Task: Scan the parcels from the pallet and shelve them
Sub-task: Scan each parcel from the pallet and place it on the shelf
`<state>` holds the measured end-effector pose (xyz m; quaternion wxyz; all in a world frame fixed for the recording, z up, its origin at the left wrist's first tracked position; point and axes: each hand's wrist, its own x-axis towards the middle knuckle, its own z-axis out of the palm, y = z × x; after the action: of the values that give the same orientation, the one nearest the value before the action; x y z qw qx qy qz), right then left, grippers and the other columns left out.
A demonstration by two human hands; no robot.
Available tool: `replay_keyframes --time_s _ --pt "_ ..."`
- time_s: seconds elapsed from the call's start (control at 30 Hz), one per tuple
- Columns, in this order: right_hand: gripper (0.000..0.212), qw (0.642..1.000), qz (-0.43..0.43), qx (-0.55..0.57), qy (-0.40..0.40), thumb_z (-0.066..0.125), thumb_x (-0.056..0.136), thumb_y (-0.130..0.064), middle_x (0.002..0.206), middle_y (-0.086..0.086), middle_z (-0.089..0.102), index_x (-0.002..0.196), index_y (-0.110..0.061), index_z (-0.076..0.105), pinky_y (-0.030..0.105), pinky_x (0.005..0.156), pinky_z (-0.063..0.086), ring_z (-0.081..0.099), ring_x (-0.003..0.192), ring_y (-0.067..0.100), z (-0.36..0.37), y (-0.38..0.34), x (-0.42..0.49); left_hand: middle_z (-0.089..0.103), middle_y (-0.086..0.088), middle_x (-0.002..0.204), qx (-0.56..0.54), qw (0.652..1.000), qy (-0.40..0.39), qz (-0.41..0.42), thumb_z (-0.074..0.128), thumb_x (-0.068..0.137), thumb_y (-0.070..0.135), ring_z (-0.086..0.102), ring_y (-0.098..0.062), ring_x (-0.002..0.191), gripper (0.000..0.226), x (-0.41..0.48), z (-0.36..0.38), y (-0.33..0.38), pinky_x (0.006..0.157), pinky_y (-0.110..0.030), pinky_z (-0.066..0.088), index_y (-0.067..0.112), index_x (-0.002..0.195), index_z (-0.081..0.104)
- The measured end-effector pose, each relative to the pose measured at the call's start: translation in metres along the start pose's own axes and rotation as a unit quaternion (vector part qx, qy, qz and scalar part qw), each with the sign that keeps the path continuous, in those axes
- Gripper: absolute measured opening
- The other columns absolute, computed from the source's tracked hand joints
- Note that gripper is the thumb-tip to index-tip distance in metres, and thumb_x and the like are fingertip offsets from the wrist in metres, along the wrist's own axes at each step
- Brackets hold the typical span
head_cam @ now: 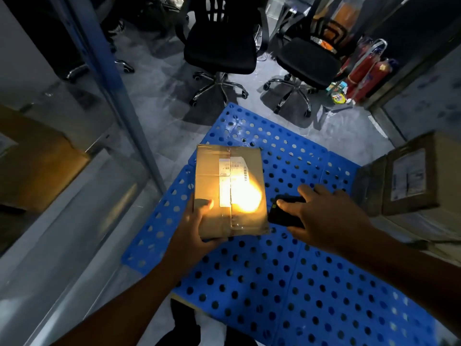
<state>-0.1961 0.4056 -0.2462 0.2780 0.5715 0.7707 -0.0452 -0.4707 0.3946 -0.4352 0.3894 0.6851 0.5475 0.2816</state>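
Note:
A brown cardboard parcel [212, 171] with a white label is held over the blue perforated pallet [287, 283]. My left hand [194, 226] grips its near left corner, thumb on top. My right hand [321, 216] holds a black handheld scanner [284, 216] just right of the parcel. A bright yellow light spot falls on the label's lower part. Whether the parcel touches the pallet I cannot tell.
A metal shelf [62, 233] with a blue upright [119, 101] stands at left, with a cardboard box [32, 166] on it. Another labelled box [411, 176] sits at right. Two black office chairs [222, 51] and red fire extinguishers [366, 73] stand beyond the pallet.

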Motion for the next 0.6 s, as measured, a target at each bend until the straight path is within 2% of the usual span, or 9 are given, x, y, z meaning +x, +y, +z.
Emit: replay_keyframes --time_s 0.1,0.2,0.3,0.4,0.5,0.6 --pt "0.07 1.0 -0.001 -0.002 0.01 0.048 0.092 -0.065 0.149 0.008 0.036 0.152 -0.044 0.021 0.053 0.098 0.044 0.043 0.128 0.031 0.008 0.008 0.001 0.031 -0.003 0.159 0.0 1.0 0.001 -0.007 0.086 0.071 0.055 0.036 -0.006 0.13 0.097 0.001 -0.001 -0.003 0.099 -0.025 0.038 0.046 0.148 0.028" --pt "0.067 1.0 -0.01 0.007 0.025 0.046 0.092 -0.066 0.144 0.004 0.036 0.152 -0.046 0.022 0.05 0.096 0.043 0.042 0.126 0.029 0.014 0.017 -0.003 0.03 0.004 0.157 0.022 1.0 0.0 -0.013 0.086 0.073 0.054 0.035 -0.003 0.128 0.098 0.0 -0.001 -0.001 0.098 -0.022 0.035 0.041 0.152 0.029" --pt "0.064 0.999 -0.019 0.028 0.029 0.043 0.094 -0.066 0.142 0.001 0.032 0.152 -0.05 0.021 0.049 0.096 0.041 0.039 0.126 0.028 0.016 0.026 -0.008 0.031 0.012 0.151 0.036 0.999 0.002 -0.016 0.088 0.074 0.047 0.036 -0.002 0.128 0.098 -0.002 -0.002 0.004 0.101 -0.024 0.039 0.032 0.153 0.032" --pt "0.063 0.998 -0.053 0.027 0.029 0.042 0.094 -0.066 0.145 -0.001 0.031 0.151 -0.05 0.021 0.047 0.098 0.043 0.038 0.127 0.027 0.015 0.032 -0.014 0.031 0.012 0.154 0.047 0.999 0.004 -0.027 0.087 0.072 0.054 0.039 -0.007 0.13 0.098 -0.008 -0.002 0.014 0.101 -0.024 0.043 0.026 0.151 0.038" --pt "0.061 0.996 -0.085 0.013 0.038 0.042 0.094 -0.065 0.141 -0.002 0.035 0.149 -0.049 0.024 0.048 0.097 0.044 0.04 0.126 0.027 0.014 0.033 -0.017 0.036 0.004 0.154 0.047 0.999 0.017 -0.013 0.082 0.071 0.057 0.044 -0.016 0.133 0.095 -0.021 0.007 0.022 0.102 -0.038 0.048 0.023 0.148 0.039" --pt "0.059 0.993 -0.104 -0.011 0.062 0.045 0.092 -0.065 0.137 -0.002 0.039 0.147 -0.048 0.03 0.047 0.093 0.043 0.042 0.123 0.028 0.009 0.035 -0.016 0.034 0.011 0.151 0.037 0.998 0.053 -0.019 0.086 0.071 0.051 0.038 -0.005 0.132 0.093 -0.037 0.019 0.028 0.102 -0.028 0.043 0.028 0.147 0.037"
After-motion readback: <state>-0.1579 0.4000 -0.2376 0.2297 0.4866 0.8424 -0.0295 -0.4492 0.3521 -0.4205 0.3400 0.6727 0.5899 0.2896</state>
